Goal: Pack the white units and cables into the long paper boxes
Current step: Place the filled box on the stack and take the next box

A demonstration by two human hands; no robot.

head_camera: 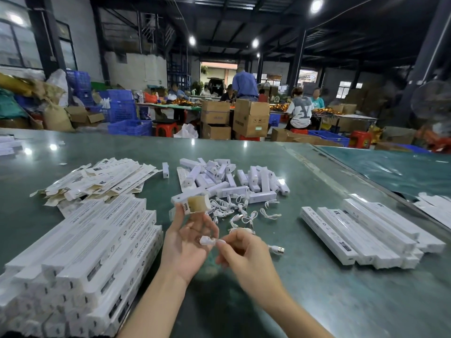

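Holding open box [195,203] in left hand [185,245]; right hand [246,254] pinching cable [207,241] below box mouth. Beyond grip, loose units [227,178] unpacked; filled stacks [80,262] alongside.

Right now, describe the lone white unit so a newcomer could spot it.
Start at the green table and find the heap of white units at its middle. Just left of it, one unit sits alone, touching nothing, short of the flat boxes.

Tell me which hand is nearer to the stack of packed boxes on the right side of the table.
Right. The right hand, pinching a cable, is closer to the stack of packed boxes; the left hand, holding an open box, sits farther away.
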